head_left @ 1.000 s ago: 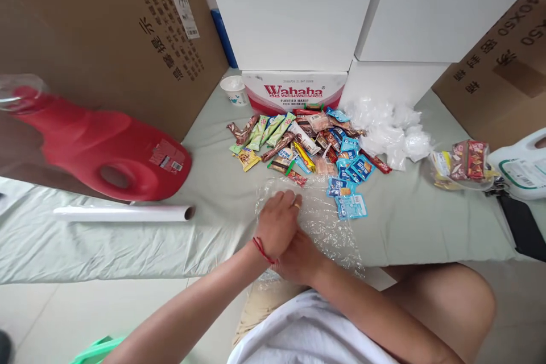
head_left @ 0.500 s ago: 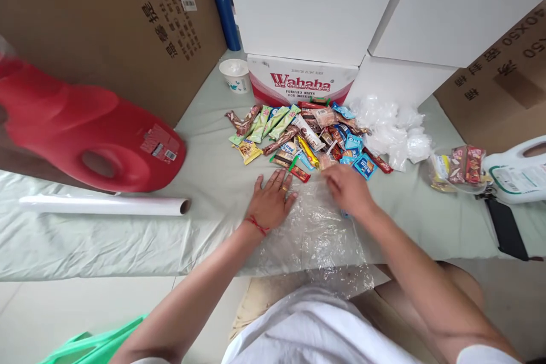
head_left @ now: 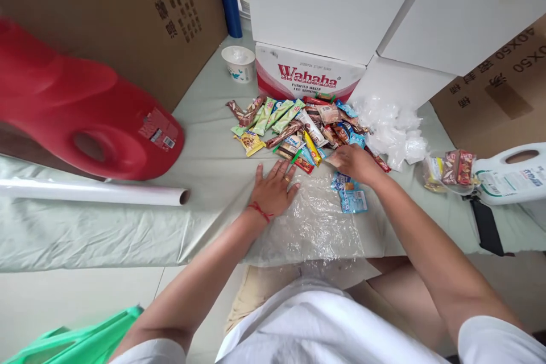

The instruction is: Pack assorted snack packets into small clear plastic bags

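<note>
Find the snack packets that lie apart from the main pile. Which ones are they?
The light blue packets just below the right hand. They lie on the clear plastic sheet, while the other snacks stay heaped near the Wahaha box.

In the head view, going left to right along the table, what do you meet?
Red jug → film roll → left hand on the clear plastic sheet → right hand → crumpled plastic bags → white jug.

Clutter around the desk
A red jug (head_left: 85,119) lay beside a film roll (head_left: 91,193); a paper cup (head_left: 239,63) stood by a Wahaha box (head_left: 309,74).
</note>
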